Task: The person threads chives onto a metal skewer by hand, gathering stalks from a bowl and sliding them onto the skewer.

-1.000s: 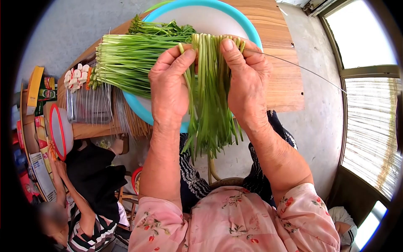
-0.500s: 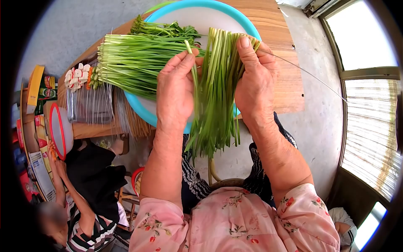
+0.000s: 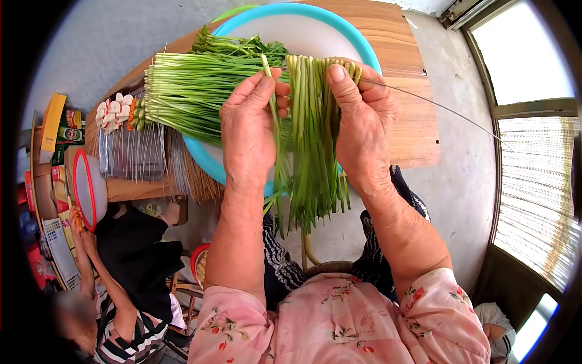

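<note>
My left hand (image 3: 248, 133) pinches one green chive stalk (image 3: 265, 63) upright between thumb and fingertips. Just beside it, a row of chives (image 3: 312, 139) hangs side by side, threaded near their pale ends on a thin metal skewer (image 3: 451, 111). My right hand (image 3: 364, 124) is closed on the skewer and the right end of this row, thumb in front; the skewer's bare length sticks out to the right. Behind my left hand a large pile of loose chives (image 3: 200, 85) lies across a round tray with a blue rim (image 3: 368, 54).
Skewers with white and orange pieces (image 3: 115, 112) lie at the wooden table's (image 3: 412, 115) left end, over a clear plastic container (image 3: 130, 159). Leafy greens (image 3: 236, 45) lie behind the chives. Another person (image 3: 130, 303) sits at lower left, near a red-rimmed basket (image 3: 91, 191).
The threaded chives and my right hand have shifted slightly left and down. The stalk in my left hand has moved a little left, and a gap now shows between it and the row.
</note>
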A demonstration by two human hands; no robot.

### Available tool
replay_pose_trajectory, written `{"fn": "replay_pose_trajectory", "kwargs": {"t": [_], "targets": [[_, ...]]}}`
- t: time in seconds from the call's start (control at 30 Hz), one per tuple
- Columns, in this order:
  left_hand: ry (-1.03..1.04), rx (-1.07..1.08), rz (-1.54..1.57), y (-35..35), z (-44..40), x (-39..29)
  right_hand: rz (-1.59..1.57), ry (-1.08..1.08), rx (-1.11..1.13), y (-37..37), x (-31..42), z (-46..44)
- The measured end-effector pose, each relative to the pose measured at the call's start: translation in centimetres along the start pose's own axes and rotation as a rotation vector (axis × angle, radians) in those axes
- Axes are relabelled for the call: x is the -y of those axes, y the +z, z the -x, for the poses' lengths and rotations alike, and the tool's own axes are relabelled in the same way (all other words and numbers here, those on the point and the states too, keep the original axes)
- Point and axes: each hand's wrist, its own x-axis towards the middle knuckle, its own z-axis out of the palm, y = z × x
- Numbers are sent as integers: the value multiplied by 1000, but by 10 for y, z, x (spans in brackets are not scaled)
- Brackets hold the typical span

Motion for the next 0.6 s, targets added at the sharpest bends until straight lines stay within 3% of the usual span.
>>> {"fn": "replay_pose_trajectory", "kwargs": {"t": [0.6], "targets": [[46,7,-64,5,2,0,84,-31,21,-5,-6,0]]}}
